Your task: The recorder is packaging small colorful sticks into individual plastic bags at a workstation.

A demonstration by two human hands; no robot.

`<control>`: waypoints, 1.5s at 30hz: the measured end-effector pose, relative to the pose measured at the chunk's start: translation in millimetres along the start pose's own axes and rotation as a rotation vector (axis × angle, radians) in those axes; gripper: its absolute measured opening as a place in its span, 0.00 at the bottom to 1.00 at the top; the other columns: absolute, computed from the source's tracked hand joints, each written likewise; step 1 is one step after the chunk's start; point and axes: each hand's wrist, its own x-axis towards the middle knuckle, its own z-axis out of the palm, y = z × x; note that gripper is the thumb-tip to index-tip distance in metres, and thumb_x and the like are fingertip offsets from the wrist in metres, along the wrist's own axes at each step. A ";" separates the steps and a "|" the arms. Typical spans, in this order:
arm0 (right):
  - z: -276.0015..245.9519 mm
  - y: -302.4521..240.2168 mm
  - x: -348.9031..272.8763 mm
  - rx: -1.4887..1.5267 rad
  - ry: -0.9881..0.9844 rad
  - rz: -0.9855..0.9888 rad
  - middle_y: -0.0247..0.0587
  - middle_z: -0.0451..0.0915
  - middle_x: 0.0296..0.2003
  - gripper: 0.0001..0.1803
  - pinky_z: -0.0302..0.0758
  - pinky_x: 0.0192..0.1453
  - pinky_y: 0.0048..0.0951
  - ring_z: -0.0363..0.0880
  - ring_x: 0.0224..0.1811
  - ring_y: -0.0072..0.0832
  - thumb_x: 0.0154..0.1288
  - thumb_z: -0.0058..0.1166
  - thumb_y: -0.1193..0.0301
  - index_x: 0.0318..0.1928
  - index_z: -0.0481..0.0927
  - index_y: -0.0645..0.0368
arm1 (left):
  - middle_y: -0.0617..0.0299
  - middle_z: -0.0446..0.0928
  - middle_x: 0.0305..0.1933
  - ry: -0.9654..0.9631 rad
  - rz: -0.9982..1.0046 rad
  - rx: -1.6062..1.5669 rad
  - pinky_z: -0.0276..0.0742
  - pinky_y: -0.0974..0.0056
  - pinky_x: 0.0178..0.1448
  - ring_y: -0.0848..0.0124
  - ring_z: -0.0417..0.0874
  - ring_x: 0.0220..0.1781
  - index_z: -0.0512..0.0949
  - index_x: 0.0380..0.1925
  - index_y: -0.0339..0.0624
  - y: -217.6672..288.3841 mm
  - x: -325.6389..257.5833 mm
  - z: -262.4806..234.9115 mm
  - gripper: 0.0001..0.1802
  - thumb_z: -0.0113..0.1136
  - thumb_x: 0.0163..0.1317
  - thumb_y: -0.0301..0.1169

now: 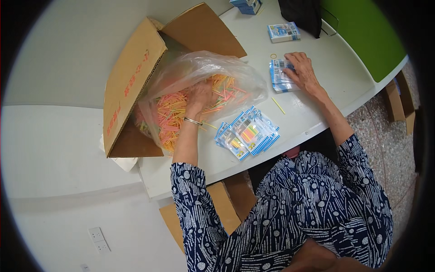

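My left hand (200, 96) reaches into a clear plastic bag (208, 61) full of thin pink, yellow and green sticks (174, 110). Its fingers are hidden among the sticks; a metal bangle (193, 121) circles the wrist. On a small stack of flat packets (282, 83) with blue-and-white striped edges rests my right hand (302, 72), fingers and thumb apart. Between my hands, nearer the table's front edge, lies an overlapping pile of similar packets (249, 132); coloured sticks show through the clear fronts.
The bag sits in an open cardboard box (131, 90) lying on its side. One loose stick (278, 105) and a rubber band (273, 56) lie on the white table (335, 68). Farther back are another packet stack (284, 32), a blue-striped bundle (247, 5) and a black bag (301, 16).
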 end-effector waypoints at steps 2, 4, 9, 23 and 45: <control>-0.7 -3.3 2.1 0.023 0.075 -0.007 0.44 0.73 0.46 0.20 0.62 0.57 0.38 0.66 0.52 0.39 0.59 0.56 0.69 0.52 0.72 0.60 | 0.44 0.61 0.62 0.002 -0.028 0.117 0.52 0.36 0.63 0.44 0.57 0.64 0.77 0.45 0.36 3.2 2.9 6.0 0.27 0.57 0.43 0.38; -4.5 -5.0 0.4 -0.005 0.085 -0.012 0.44 0.73 0.46 0.19 0.62 0.57 0.38 0.67 0.51 0.39 0.58 0.57 0.69 0.49 0.72 0.59 | 0.43 0.61 0.61 0.041 -0.008 0.103 0.53 0.36 0.63 0.44 0.58 0.64 0.77 0.43 0.35 5.9 4.3 8.3 0.25 0.57 0.43 0.37; -16.8 -9.5 4.3 0.089 -0.075 0.117 0.44 0.74 0.44 0.14 0.65 0.54 0.37 0.69 0.47 0.38 0.57 0.58 0.70 0.44 0.72 0.58 | 0.44 0.62 0.59 0.300 0.077 0.096 0.55 0.38 0.61 0.45 0.59 0.63 0.78 0.39 0.35 -1.3 -7.8 19.2 0.20 0.57 0.45 0.34; -69.1 -44.5 14.7 0.375 -0.070 0.024 0.43 0.78 0.27 0.10 0.70 0.32 0.31 0.75 0.27 0.33 0.59 0.57 0.70 0.32 0.78 0.66 | 0.45 0.61 0.61 -0.081 0.081 0.030 0.49 0.40 0.66 0.48 0.54 0.67 0.71 0.48 0.37 -3.9 -26.3 -17.8 0.30 0.62 0.42 0.37; -46.6 -90.2 -2.7 0.740 -0.332 0.170 0.40 0.76 0.21 0.14 0.67 0.31 0.26 0.71 0.24 0.23 0.62 0.55 0.64 0.33 0.77 0.66 | 0.46 0.66 0.54 -0.031 0.128 0.182 0.60 0.45 0.57 0.50 0.65 0.58 0.69 0.48 0.33 -17.0 -30.2 -1.3 0.28 0.59 0.43 0.29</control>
